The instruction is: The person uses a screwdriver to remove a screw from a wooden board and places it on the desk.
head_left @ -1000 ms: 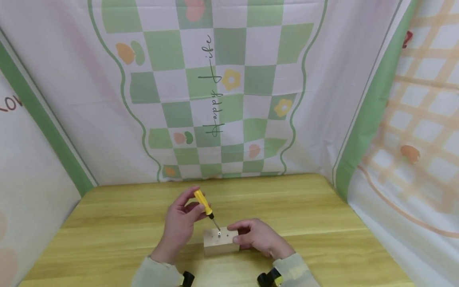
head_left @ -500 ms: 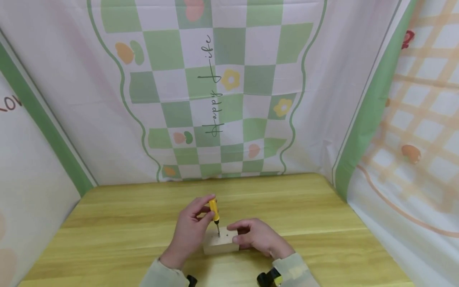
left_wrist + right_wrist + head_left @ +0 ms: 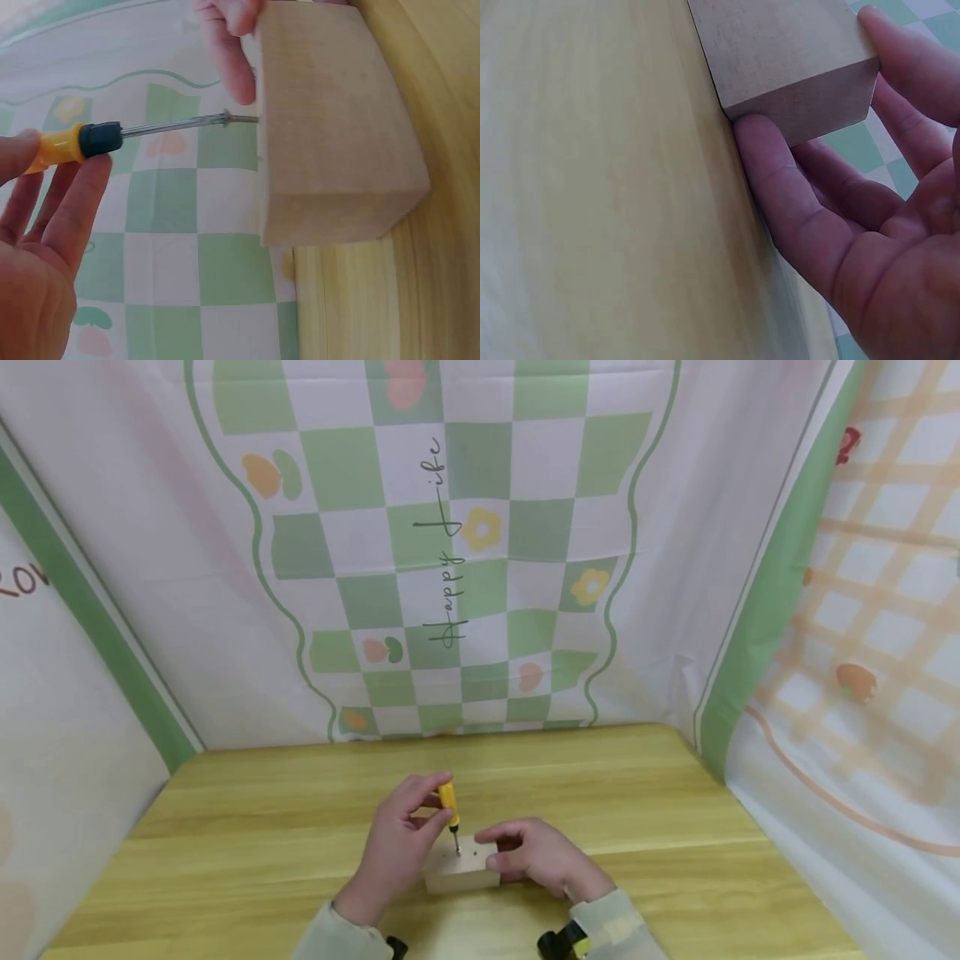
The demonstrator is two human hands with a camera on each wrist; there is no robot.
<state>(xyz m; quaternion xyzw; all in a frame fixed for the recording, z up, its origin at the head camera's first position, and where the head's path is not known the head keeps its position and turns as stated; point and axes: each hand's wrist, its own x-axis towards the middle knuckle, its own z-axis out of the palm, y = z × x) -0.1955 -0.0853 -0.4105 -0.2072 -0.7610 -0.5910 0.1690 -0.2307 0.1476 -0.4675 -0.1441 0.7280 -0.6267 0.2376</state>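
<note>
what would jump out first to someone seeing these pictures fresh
Probably the yellow screwdriver in the left hand, its tip at a screw standing out of the wooden block. The right hand holds the block's right end on the table. Behind, a green checked cloth lettered "Happy Life" fills much of the head view.

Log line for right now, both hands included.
left hand: holds yellow screwdriver | tip: at screw | screw: standing proud of wooden block | right hand: grips block's end
</note>
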